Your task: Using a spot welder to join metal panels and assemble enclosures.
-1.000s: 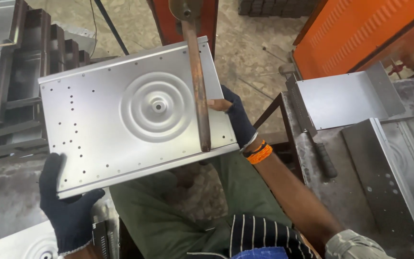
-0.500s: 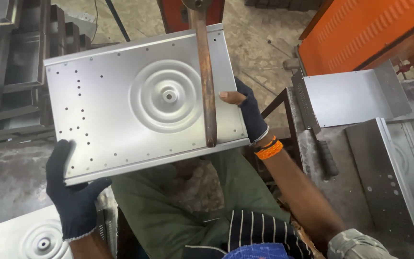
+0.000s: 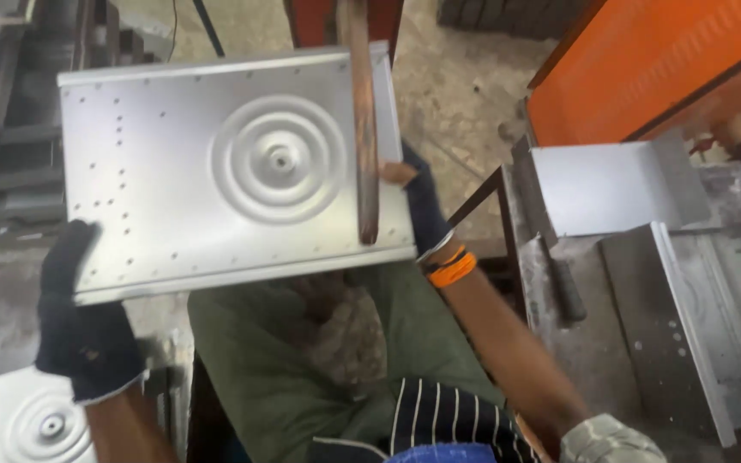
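The rectangular silver sheet-metal panel with a stamped ring pattern at its centre (image 3: 233, 171) is held up in the air in front of the person, flat face toward the camera, above their green-clothed lap. The left hand (image 3: 79, 317), in a dark knit glove, is clamped on the panel's lower left corner, fingers wrapped round the edge. The right hand (image 3: 422, 206), also dark-gloved with an orange band at the wrist, grips the panel's right edge from behind; most of it is hidden by the sheet. A vertical copper-coloured bar (image 3: 360, 120) comes down from the top and lies across the panel's right part, its tip near the lower edge.

Judging from this, the panel is being positioned under that bar, so both grips should stay firm at opposite edges to keep the sheet level and stop it twisting, with fingers kept away from the bar's tip. Another ring-stamped silver panel (image 3: 27, 420) lies at the lower left, and bent grey metal sheets (image 3: 611, 184) rest on the tabletop (image 3: 598, 351) at the right
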